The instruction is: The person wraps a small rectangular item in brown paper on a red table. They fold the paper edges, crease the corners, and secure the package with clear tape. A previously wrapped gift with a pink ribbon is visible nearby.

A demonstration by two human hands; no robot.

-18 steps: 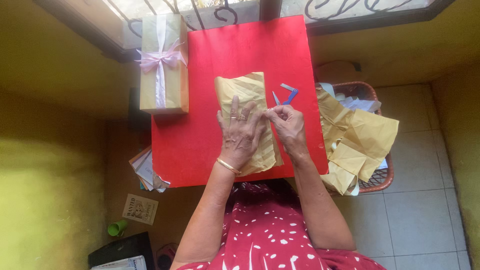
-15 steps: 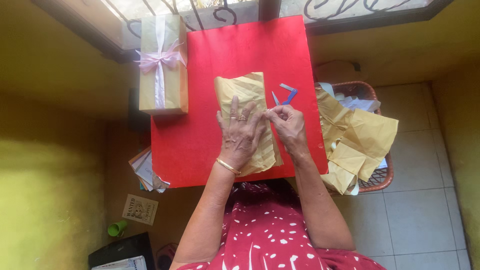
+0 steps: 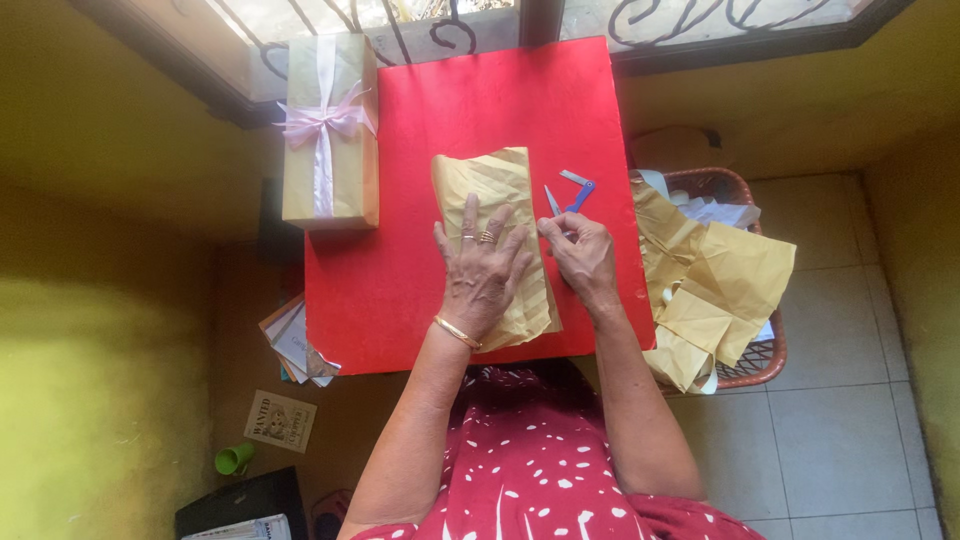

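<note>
The left hand [image 3: 481, 275] lay flat, fingers spread wide, pressing down on the pleated tan paper [image 3: 497, 190] in the middle of the red tabletop [image 3: 390, 290] — open and weighting the sheet, which looked like the way to keep those folds from springing back up. The right hand [image 3: 580, 257] sat at the paper's right edge, fingers curled in and pinched on that edge, apparently creasing or gathering the next pleat; what exactly lay between the fingertips was too small to tell. Just beyond its knuckles, the small blue scissors [image 3: 568, 192] rested open on the tabletop, close enough to grab without shifting the holding hand. Off at the far left corner stood a wrapped tan box with a pale pink ribbon [image 3: 328, 130], set well apart from the working area. To the right, beside the tabletop, a red basket [image 3: 762, 362] overflowed with loose tan sheets [image 3: 720, 280], handy on the working hand's side
</note>
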